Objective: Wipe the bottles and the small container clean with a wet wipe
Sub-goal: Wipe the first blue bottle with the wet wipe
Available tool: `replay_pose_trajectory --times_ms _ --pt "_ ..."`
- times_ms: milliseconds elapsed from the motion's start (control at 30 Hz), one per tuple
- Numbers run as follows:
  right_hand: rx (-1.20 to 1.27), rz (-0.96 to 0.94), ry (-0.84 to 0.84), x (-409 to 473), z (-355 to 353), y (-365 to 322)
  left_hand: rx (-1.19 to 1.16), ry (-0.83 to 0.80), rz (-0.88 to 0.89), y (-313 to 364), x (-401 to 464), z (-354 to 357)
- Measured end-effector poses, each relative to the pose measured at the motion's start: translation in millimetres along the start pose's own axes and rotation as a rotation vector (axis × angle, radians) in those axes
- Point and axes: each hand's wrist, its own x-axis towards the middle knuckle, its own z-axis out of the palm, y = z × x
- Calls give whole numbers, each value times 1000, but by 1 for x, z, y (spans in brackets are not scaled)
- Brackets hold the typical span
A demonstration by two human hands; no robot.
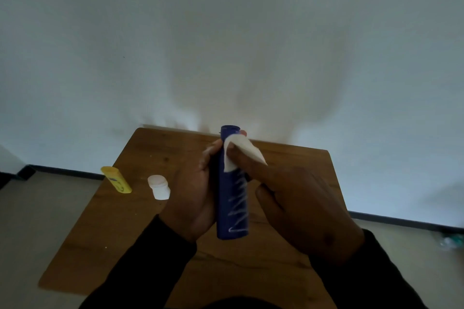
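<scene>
Fingers of the left hand (193,198) curl round the blue bottle (232,198) and hold it up over the tabletop (288,281), near the middle of the view. Fingers of the right hand (301,208) pinch the wet wipe (241,152) and press it on the bottle near the cap.

The wiping looks like it is only partly done. The wipe sits at the top end of the blue bottle, and I cannot tell how much of that bottle is clean. The other two things sit on the tabletop with no hand on them, so I think they are left to do, though I cannot see if they are clean.

The blue bottle is long and thin. Its long side runs from 6 o'clock to 12 o'clock, with the cap at 12 o'clock.

The yellow bottle (116,179) is at 9 o'clock from the blue one, with its flat end towards 11 o'clock. The small container (158,187) sits between them.
</scene>
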Motion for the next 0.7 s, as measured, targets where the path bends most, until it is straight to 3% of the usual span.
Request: replay_pose_trajectory --times_ms 100,300,533,633,700 --pt "28 -13 -102 -5 2 -7 -42 -22 -30 -2 0 -2" --pt "31 17 -6 6 2 -7 107 -1 65 -2 3 -3" --pt "58 -62 -120 -1 -8 -22 61 -23 85 -12 1 -9" --pt "171 -127 -106 -1 -15 -24 58 -49 137 -15 -3 -12" --pt "420 -130 -83 -4 -16 -27 22 -32 145 -11 -5 -10"
